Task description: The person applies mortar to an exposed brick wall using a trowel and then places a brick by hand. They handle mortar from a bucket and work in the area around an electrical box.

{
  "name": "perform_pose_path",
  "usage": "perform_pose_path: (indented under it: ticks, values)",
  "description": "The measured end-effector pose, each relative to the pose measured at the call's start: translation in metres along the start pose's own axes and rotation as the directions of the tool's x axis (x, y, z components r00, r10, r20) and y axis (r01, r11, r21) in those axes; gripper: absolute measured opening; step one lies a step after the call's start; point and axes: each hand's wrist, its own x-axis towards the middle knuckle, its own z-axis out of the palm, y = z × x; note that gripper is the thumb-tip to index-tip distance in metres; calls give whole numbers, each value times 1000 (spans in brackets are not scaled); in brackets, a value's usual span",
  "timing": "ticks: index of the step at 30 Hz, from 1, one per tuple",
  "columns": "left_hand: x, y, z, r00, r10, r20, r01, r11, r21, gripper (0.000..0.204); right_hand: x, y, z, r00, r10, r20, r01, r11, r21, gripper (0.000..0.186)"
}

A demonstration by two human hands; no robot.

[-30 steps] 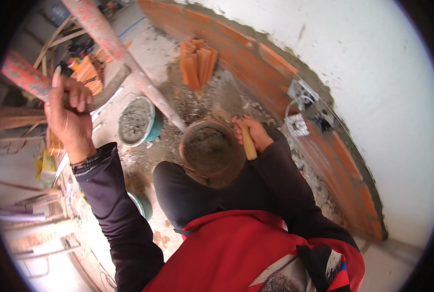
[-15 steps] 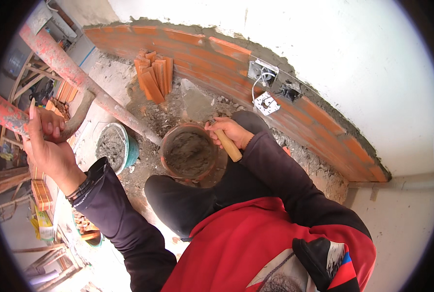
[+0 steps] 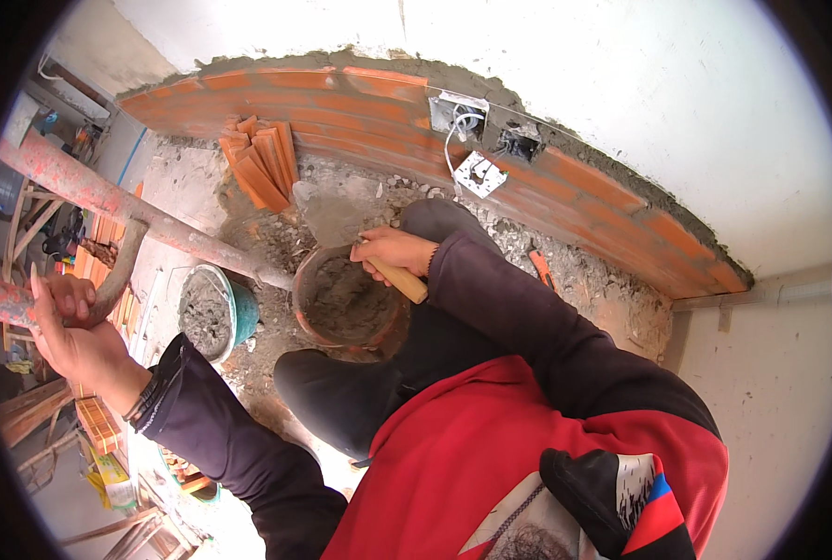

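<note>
My left hand (image 3: 75, 322) is closed around a curved, mortar-stained metal bar (image 3: 125, 271) that joins the red and grey steel prop (image 3: 108, 198). In my right hand (image 3: 390, 252) is a trowel, gripped by its wooden handle (image 3: 405, 282). Its grey triangular blade (image 3: 337, 207) points away from me, over the far rim of a round bucket (image 3: 309, 327) of wet mortar. A second, teal bucket (image 3: 244, 313) of mortar stands left of it, below the slanting prop. Several thin orange bricks (image 3: 262, 163) lean in a heap near the wall.
Orange brick strips (image 3: 360, 112) face the lower wall, with fresh mortar along their top. A white socket plate (image 3: 480, 175) hangs from wires by two open wall boxes. An orange-handled tool (image 3: 541, 268) lies in the rubble. Timber and stacked bricks (image 3: 97, 425) stand at left.
The whole view has shifted, so the wall and bricks sit farther left. My right hand and the trowel have moved slightly left over the bucket. My left hand keeps its hold.
</note>
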Motion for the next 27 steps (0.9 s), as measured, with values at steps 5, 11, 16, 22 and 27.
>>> perform_pose_path:
  ticks: [5, 11, 16, 22, 27]
  values:
    - [-1, -1, -1, 1000, 16, 26, -16, 1000, -19, 26, 5, 2, 0, 1000, 16, -27, -17, 999, -33, 20]
    - [-1, -1, 0, 1000, 24, 4, -24, 1000, -8, 29, 1, -2, 0, 1000, 1, -15, -2, 998, -67, 22]
    - [1, -1, -3, 1000, 14, 8, -14, 1000, -27, 30, 4, -2, -2, 1000, 10, -20, -12, 996, -86, 23]
    - [0, -3, 0, 1000, 16, -17, -16, 999, -50, 30, 6, -2, -4, 997, 45, -68, -51, 995, -82, 25]
    - [2, -3, -7, 1000, 2, 19, 0, 996, -85, 30, 3, -3, -4, 996, 43, -73, -48, 997, -68, 31]
